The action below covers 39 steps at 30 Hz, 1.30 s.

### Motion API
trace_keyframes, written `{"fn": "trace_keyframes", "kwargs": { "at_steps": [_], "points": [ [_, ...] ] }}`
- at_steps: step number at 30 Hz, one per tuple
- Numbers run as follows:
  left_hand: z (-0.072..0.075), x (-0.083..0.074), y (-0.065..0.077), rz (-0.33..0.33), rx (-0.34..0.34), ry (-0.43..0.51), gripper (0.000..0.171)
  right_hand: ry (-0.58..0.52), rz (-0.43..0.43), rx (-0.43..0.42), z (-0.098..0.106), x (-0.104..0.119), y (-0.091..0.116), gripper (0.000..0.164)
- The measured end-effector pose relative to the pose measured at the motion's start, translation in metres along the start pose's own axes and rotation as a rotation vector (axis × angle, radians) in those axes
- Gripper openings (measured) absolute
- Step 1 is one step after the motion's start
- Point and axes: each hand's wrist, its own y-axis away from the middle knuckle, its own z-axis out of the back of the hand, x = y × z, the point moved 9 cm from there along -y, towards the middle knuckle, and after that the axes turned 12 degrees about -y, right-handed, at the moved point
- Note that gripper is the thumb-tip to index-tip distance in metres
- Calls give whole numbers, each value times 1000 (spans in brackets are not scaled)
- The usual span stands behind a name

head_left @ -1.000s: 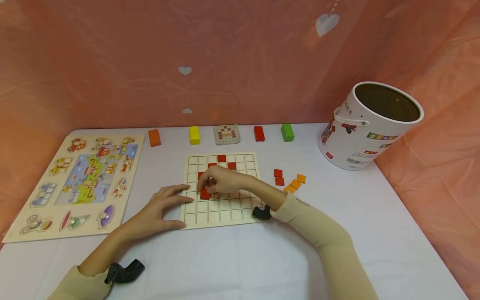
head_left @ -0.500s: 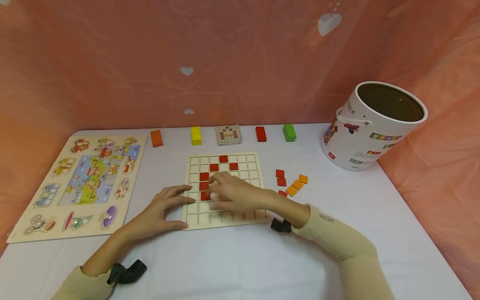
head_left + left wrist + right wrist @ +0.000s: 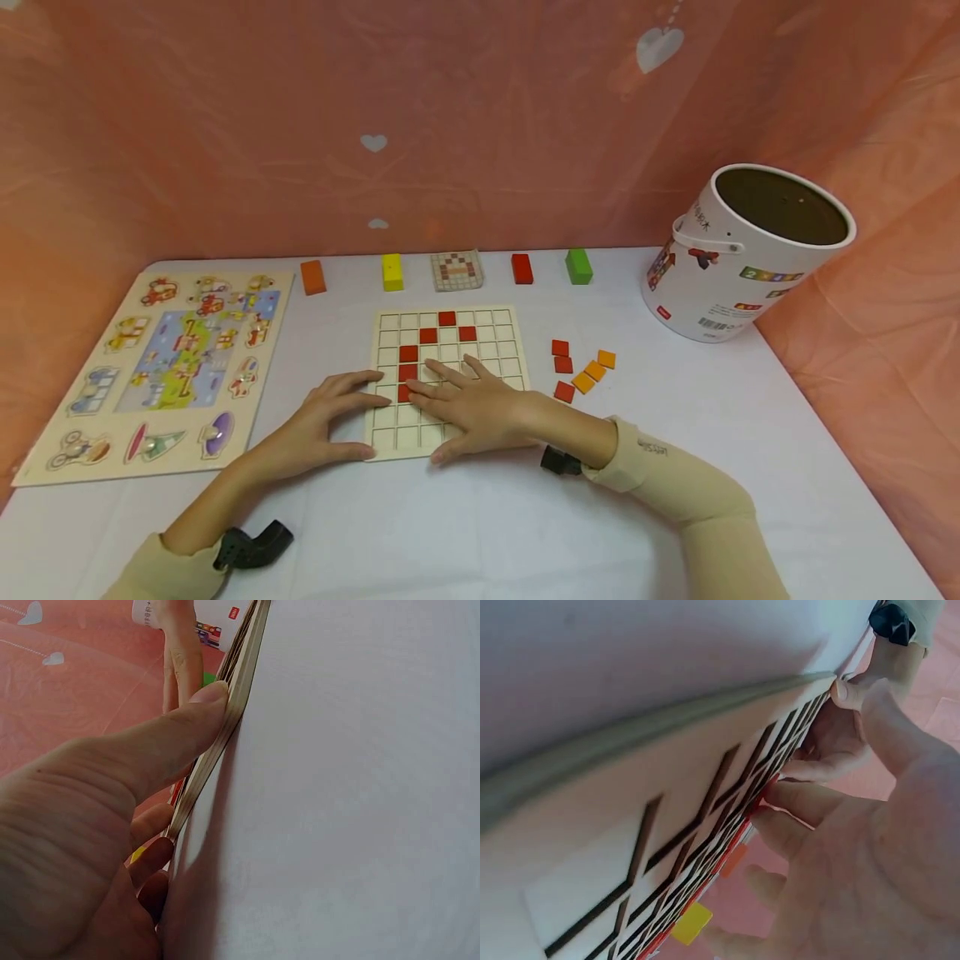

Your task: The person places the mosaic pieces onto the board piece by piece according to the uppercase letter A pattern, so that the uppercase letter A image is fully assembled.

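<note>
Head view: the centred grid board is braced at nine o'clock by the left hand, fingers apart, presumably against sliding; the lowest red tile is touched by the right hand, fingers spread, perhaps for seating. Left wrist view: the board's edge is met by the thumb. Right wrist view: nothing is seen clamped.

a white cloth covers the table. directly on it lie a puzzle board at the left, a grid board in the middle, and, beside that, three loose red tiles and three orange tiles. along the far edge sit an orange block, a yellow block, a small card, its print hard to make out, a red block and a green block. a white bucket stands at the right.
</note>
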Motion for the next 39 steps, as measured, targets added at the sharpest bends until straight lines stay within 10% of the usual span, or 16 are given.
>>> {"fn": "trace_keyframes", "kwargs": {
  "at_steps": [8,17,22,32,39],
  "points": [
    [1,0,0,10,-1,-2,58,-173,-25,-57,11,-20,14,77],
    [0,0,0,6,-2,-1,57,-399,-210,-381,53,-134,67,37],
    [1,0,0,4,-4,3,58,-533,-249,-415,58,-175,86,26],
    [0,0,0,13,6,-1,58,-620,-271,-390,58,-178,85,19],
    [1,-1,0,5,2,-5,57,-644,-92,-482,76,-151,62,15]
  ]
}}
